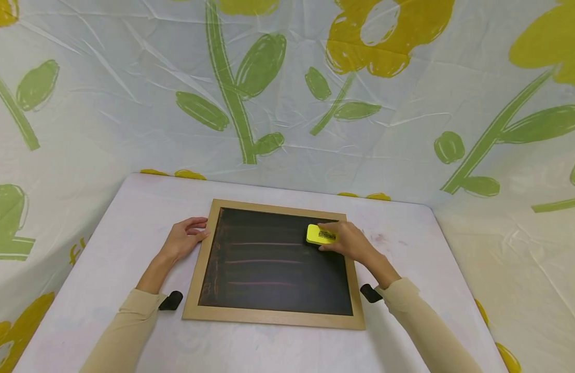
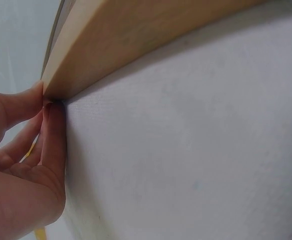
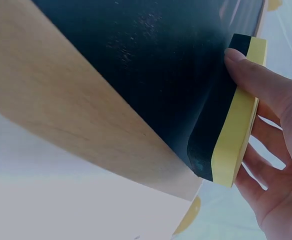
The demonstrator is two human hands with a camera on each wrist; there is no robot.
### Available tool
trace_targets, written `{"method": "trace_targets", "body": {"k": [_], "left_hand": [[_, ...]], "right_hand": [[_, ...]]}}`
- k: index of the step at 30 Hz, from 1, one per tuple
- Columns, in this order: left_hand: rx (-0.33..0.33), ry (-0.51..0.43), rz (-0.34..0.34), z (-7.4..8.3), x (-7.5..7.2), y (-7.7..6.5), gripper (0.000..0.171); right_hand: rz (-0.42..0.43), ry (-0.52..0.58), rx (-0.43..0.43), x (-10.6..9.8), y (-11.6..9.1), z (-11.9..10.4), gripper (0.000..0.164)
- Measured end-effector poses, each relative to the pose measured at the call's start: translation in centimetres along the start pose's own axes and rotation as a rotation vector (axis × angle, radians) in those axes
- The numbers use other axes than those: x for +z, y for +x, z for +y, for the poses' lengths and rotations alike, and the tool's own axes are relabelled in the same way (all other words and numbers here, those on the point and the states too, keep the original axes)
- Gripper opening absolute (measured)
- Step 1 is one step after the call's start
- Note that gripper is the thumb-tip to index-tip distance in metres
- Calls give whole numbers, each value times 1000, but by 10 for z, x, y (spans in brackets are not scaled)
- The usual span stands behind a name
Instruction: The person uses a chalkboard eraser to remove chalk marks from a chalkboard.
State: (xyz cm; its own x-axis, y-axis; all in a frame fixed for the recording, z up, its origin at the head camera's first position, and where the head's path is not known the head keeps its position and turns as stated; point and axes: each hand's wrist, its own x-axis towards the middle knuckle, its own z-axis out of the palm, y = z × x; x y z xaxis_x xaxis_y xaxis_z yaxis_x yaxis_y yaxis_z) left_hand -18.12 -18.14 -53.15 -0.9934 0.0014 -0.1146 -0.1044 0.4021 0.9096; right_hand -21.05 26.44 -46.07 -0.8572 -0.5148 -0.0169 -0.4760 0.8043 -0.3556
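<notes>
A wood-framed chalkboard (image 1: 278, 290) lies on the table, with three faint pink chalk lines across its dark surface. My right hand (image 1: 354, 241) grips a yellow-and-black eraser (image 1: 319, 234) over the upper right of the board. In the right wrist view, the thumb is on the eraser's near side and the other fingers are behind it; the black layer faces the board. At the board's left edge, my left hand (image 1: 182, 239) holds the wooden frame (image 2: 101, 45) by thumb and fingertips. The left wrist view shows the thumb at one edge and a finger tucked close to the tabletop.
The white-covered table (image 1: 278, 349) extends around the board. A flower-printed cloth (image 1: 287, 129) hangs behind and at both sides. Black straps (image 1: 171, 300) show near the wrists. Faint smudges (image 1: 380, 237) mark the tabletop to the right.
</notes>
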Motion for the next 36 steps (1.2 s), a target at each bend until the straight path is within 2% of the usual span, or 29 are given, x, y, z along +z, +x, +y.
{"method": "trace_targets", "body": {"k": [7, 16, 26, 36], "left_hand": [[-18, -11, -2, -1, 0, 0, 45], [-20, -3, 0, -1, 0, 1, 45], [-24, 3, -8, 0, 0, 1, 46], [-28, -3, -7, -2, -1, 3, 45]], "right_hand": [[1, 27, -33, 3, -9, 0, 65], [25, 11, -80, 8, -16, -1, 65], [39, -20, -91, 12, -16, -3, 64], [24, -24, -64, 14, -11, -11, 64]]}}
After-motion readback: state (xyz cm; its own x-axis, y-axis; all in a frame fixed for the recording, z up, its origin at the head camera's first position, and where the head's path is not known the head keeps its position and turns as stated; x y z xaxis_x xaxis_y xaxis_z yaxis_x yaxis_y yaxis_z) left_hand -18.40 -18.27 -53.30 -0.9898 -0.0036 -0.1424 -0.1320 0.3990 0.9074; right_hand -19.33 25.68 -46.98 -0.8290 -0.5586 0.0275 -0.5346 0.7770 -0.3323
